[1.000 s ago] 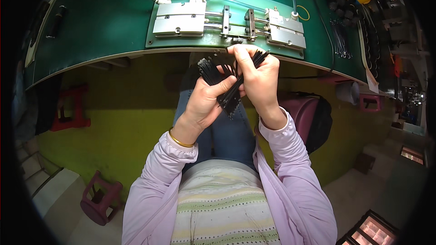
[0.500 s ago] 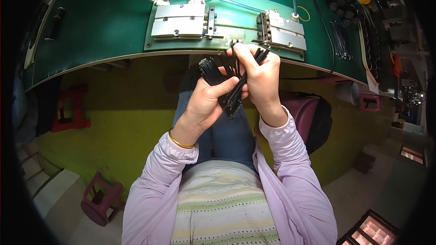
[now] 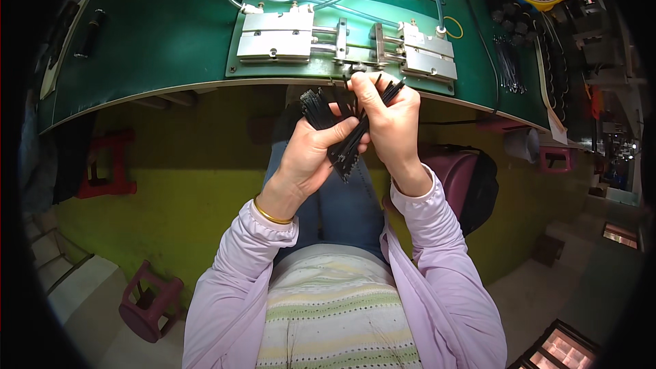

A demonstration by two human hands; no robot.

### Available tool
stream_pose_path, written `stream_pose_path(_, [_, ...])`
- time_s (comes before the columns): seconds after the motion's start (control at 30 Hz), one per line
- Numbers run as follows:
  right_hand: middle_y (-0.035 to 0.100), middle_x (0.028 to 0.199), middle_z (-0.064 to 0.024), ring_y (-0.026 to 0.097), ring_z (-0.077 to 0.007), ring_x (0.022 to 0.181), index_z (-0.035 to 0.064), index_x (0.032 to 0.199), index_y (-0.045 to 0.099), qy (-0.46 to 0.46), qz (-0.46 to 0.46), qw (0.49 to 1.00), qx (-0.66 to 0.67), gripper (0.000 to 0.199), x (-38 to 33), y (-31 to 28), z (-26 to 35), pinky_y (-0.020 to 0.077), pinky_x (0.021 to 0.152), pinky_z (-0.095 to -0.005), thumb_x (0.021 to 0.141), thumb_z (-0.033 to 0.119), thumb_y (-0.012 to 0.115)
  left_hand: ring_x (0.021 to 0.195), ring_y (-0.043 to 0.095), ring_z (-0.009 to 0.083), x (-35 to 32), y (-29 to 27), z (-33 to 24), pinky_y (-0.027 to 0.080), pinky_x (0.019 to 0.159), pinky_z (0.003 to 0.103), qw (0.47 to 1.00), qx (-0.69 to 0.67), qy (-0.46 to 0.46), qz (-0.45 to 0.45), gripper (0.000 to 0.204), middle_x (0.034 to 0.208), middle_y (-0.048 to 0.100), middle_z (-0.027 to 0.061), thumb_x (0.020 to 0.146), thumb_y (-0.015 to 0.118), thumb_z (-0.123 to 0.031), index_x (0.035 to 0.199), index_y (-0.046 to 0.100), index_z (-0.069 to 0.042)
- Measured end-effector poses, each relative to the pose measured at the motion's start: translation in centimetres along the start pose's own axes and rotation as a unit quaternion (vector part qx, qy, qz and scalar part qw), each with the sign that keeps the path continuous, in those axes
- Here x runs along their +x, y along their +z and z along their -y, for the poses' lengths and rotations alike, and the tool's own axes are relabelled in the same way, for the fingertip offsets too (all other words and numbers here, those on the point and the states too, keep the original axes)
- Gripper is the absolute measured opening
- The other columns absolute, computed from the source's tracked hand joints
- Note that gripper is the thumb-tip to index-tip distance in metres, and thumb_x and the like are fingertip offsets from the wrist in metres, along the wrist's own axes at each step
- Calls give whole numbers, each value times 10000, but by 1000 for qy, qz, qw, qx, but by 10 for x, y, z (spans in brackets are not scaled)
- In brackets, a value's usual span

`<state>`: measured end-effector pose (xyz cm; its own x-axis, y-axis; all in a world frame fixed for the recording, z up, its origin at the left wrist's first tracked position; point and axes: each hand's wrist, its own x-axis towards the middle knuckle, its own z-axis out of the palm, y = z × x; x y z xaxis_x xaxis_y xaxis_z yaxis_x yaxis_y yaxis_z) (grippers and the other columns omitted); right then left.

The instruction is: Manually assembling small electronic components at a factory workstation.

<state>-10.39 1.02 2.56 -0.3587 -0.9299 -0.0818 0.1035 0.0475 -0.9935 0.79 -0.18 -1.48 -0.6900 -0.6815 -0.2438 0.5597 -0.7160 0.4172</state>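
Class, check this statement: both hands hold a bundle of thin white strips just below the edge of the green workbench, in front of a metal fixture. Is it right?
Not quite: the colour is wrong. The head view shows the bundle of thin strips is black, not white. The rest stands: the left hand and right hand both hold it just below the edge of the green workbench, in front of the metal fixture.

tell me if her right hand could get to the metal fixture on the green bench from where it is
Probably yes: the right hand sits just below the metal fixture, nothing between them, though it is gripping the bundle of black strips with the left hand.
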Motion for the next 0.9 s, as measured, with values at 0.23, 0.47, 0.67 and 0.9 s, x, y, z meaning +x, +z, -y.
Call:
stream_pose_path(0.23, [524, 506, -13, 452, -37, 370, -13, 739, 593, 1, -25, 1000, 2, 199, 0, 2, 1, 307, 304, -159, 825, 153, 523, 667, 582, 166, 1, 1, 2, 496, 610, 277, 999, 29, 15, -30, 132, 805, 583, 93, 789, 548, -28, 912, 527, 13])
stream_pose_path(0.47, [531, 515, -22, 544, -88, 436, -24, 727, 590, 10, -29, 999, -6, 201, 6, -1, -7, 356, 343, -172, 812, 149, 533, 665, 586, 166, 3, 3, 0, 500, 615, 280, 999, 36, 10, -34, 128, 792, 585, 90, 785, 552, -29, 902, 529, 17])
stream_pose_path(0.67, [548, 538, -39, 566, -107, 464, -26, 706, 587, 47, -26, 999, 9, 199, 8, -3, -4, 371, 357, -176, 802, 143, 544, 673, 591, 170, 4, 7, 0, 502, 632, 284, 999, 29, 12, -29, 131, 791, 587, 92, 782, 554, -26, 903, 528, 19])
stream_pose_path(0.9, [559, 535, -51, 469, -60, 373, -15, 673, 582, 56, -11, 998, 38, 214, 7, -5, -1, 318, 313, -178, 801, 154, 552, 675, 591, 176, 2, 9, 0, 501, 642, 288, 999, 26, 20, -35, 149, 788, 586, 98, 781, 557, -26, 918, 522, 22])
